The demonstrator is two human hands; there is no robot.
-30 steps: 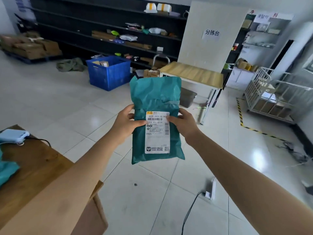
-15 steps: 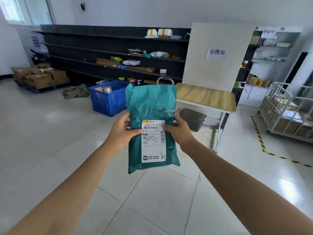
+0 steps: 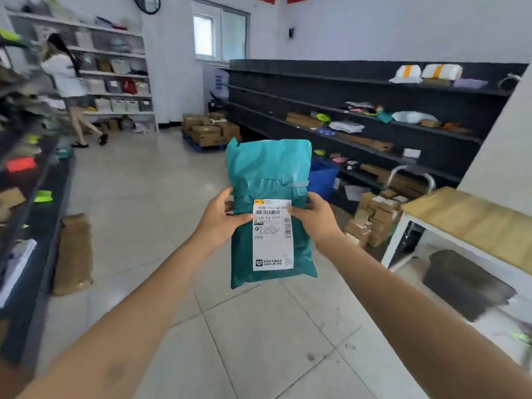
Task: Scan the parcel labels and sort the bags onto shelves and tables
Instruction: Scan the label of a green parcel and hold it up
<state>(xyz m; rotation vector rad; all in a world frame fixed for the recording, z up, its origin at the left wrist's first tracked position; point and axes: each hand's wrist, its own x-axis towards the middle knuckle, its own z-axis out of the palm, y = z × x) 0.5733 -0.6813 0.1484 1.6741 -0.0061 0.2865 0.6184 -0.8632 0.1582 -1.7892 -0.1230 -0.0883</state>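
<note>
A pale tiled floor (image 3: 259, 341) fills the room; a long dark shelving unit (image 3: 288, 82) runs along the far wall, with scattered parcels on its right half; a white rack of bins (image 3: 115, 53) stands at the far left, where another person (image 3: 66, 79) is walking; a wooden-topped table (image 3: 475, 223) sits at the right, with small cartons (image 3: 374, 220) stacked on the floor just beside it; a pallet of brown boxes (image 3: 210, 131) lies near the back. The teal parcel bag (image 3: 270, 168) is held upright in the air in front of the person, above the floor; the left hand (image 3: 218, 220) grips its left edge and the right hand (image 3: 316, 220) its right edge, fingers curled behind, thumbs pressed on the front; both thumbs reach the upper part of the white label (image 3: 273, 246), which faces the camera.
</note>
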